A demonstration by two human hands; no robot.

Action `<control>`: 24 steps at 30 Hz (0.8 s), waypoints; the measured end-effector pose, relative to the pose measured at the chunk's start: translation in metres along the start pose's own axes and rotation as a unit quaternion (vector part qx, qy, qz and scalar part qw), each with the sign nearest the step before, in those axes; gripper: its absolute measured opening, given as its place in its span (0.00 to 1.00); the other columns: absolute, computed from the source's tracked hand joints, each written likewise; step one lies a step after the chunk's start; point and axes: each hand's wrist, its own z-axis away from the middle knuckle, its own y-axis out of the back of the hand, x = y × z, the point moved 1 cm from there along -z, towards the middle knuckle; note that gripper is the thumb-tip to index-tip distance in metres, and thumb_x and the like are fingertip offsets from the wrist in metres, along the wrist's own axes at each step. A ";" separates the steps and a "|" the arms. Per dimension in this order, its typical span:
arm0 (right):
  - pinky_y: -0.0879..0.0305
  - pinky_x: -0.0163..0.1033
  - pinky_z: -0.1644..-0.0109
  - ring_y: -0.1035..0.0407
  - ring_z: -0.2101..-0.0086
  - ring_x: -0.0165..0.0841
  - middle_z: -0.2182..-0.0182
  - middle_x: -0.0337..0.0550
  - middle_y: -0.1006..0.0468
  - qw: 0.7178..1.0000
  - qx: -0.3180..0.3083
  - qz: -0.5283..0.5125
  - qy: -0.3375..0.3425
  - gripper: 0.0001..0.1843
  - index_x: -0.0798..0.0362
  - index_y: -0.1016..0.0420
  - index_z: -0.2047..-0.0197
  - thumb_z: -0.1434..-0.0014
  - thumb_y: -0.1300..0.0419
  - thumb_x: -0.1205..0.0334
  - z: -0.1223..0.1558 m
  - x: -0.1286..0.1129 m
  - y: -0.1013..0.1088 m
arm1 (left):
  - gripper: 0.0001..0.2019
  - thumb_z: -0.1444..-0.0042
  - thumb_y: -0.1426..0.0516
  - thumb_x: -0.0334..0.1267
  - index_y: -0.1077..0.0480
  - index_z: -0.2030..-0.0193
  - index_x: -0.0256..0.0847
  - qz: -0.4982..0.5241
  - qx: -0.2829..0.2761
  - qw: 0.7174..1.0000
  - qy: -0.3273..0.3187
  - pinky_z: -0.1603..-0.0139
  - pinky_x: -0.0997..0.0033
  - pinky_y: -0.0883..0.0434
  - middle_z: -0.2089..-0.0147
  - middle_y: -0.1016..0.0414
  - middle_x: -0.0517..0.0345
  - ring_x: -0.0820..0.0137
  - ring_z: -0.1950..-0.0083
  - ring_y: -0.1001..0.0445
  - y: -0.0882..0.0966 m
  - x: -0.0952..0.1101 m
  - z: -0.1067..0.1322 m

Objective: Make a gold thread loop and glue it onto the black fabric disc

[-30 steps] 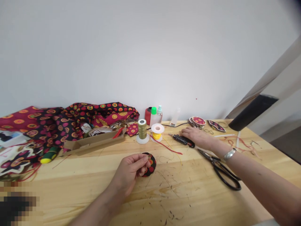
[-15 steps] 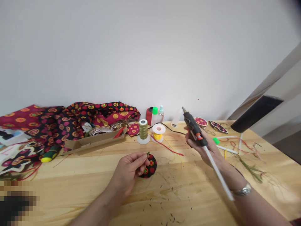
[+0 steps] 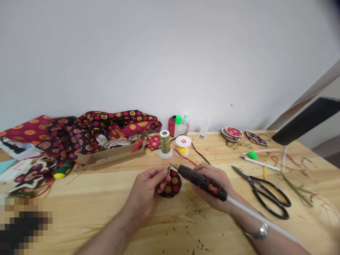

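My left hand [image 3: 150, 186] is closed in a pinch on a small olive-gold piece [image 3: 169, 169], too small to make out fully. Right beside those fingers is a round black fabric patch [image 3: 174, 184] with red and yellow flower prints; part of it is hidden by the fingers. My right hand [image 3: 212, 179] grips a black glue gun [image 3: 202, 180], whose metal nozzle points left and sits close to the pinched piece. A long white glue stick [image 3: 261, 219] runs out of the gun's back, over my right forearm.
Black-handled scissors [image 3: 261, 191] lie to the right, near white pens [image 3: 261, 163]. Behind my hands stand an olive thread spool [image 3: 165, 143], a yellow cord spool [image 3: 182, 147] and small bottles [image 3: 178, 127]. Patterned cloth [image 3: 87, 131] and a cardboard tray [image 3: 111, 159] are at left.
My right hand has brought the glue gun down and left, so its nozzle is now at the left fingertips. The scissors have come into view. My left hand keeps its pinch.
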 end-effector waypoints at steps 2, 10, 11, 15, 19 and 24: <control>0.34 0.35 0.67 0.31 0.71 0.31 0.69 0.45 0.26 1.000 -0.003 0.020 0.004 0.03 0.53 0.30 0.67 0.48 0.41 0.67 0.001 -0.001 0.001 | 0.11 0.62 0.34 0.39 0.26 0.76 0.33 -0.005 0.011 1.000 -0.007 0.81 0.80 0.47 0.81 0.29 0.60 0.82 0.82 0.42 0.000 0.000 0.000; 0.36 0.35 0.71 0.33 0.74 0.31 0.73 0.44 0.27 0.998 -0.031 0.050 -0.001 0.03 0.53 0.30 0.69 0.46 0.42 0.63 0.001 -0.001 -0.001 | 0.10 0.61 0.34 0.39 0.26 0.76 0.33 -0.007 0.024 0.999 -0.022 0.81 0.80 0.46 0.81 0.29 0.61 0.82 0.82 0.42 -0.001 0.001 0.000; 0.37 0.35 0.71 0.33 0.74 0.31 0.73 0.44 0.27 0.998 -0.032 0.050 -0.003 0.03 0.53 0.30 0.69 0.47 0.42 0.63 0.001 0.000 -0.001 | 0.10 0.61 0.34 0.39 0.26 0.76 0.33 -0.005 0.023 0.999 -0.021 0.81 0.80 0.46 0.81 0.29 0.61 0.82 0.82 0.42 -0.001 0.001 -0.001; 0.38 0.34 0.71 0.34 0.74 0.31 0.74 0.43 0.28 0.998 -0.035 0.057 -0.008 0.03 0.54 0.31 0.70 0.47 0.42 0.63 0.002 0.003 -0.003 | 0.10 0.60 0.35 0.39 0.26 0.77 0.33 0.004 0.017 1.000 -0.021 0.81 0.80 0.46 0.81 0.29 0.61 0.82 0.82 0.42 0.000 0.001 -0.001; 0.40 0.34 0.72 0.35 0.75 0.30 0.75 0.42 0.29 0.998 -0.033 0.059 -0.004 0.03 0.54 0.31 0.71 0.47 0.42 0.64 0.003 0.003 -0.003 | 0.10 0.59 0.35 0.38 0.27 0.77 0.32 0.006 0.009 1.000 -0.016 0.81 0.81 0.47 0.81 0.30 0.61 0.82 0.82 0.42 0.001 0.001 0.000; 0.41 0.33 0.73 0.36 0.76 0.29 0.78 0.41 0.30 0.997 -0.036 0.071 -0.008 0.05 0.54 0.32 0.72 0.47 0.42 0.63 0.004 0.000 -0.003 | 0.10 0.59 0.35 0.39 0.27 0.77 0.32 0.003 0.008 1.000 -0.015 0.82 0.81 0.47 0.81 0.30 0.61 0.82 0.82 0.42 0.000 0.000 -0.001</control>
